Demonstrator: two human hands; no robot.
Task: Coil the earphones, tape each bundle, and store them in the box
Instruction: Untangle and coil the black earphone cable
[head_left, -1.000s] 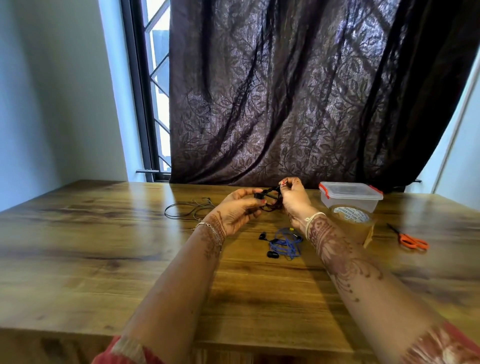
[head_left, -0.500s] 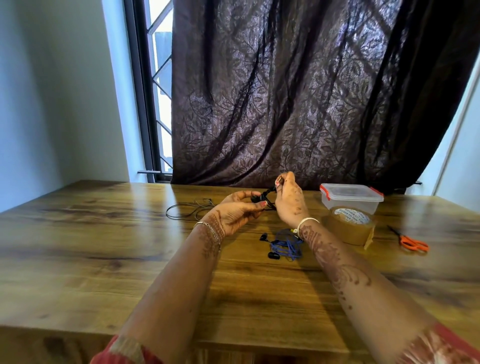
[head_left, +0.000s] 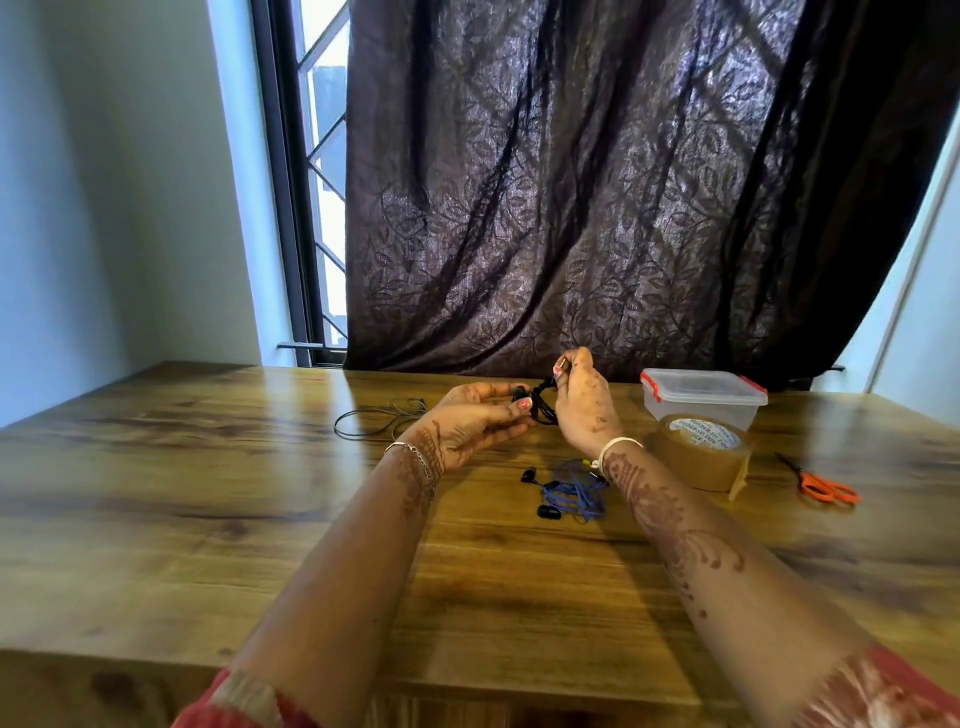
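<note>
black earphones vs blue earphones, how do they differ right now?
The black earphones are held by the left hand and right hand; the blue earphones lie on the table. The black cord is bunched tight; the blue one sprawls loosely, buds apart. Shared: neither shows tape, neither is in the box.

A: Your left hand (head_left: 467, 421) is holding the black earphones (head_left: 540, 402) above the table (head_left: 208, 493), thumb pressing on the bundle.

B: And your right hand (head_left: 584, 410) is pinching the cable's end just above it.

A: The blue earphones (head_left: 576, 493) are lying loose beneath your right wrist, and a grey cable (head_left: 374, 418) is resting farther left.

B: The lidded box (head_left: 701, 397) is sitting to your right, with the tape roll (head_left: 698, 452) just in front and the orange scissors (head_left: 823, 486) lying beyond.
</note>
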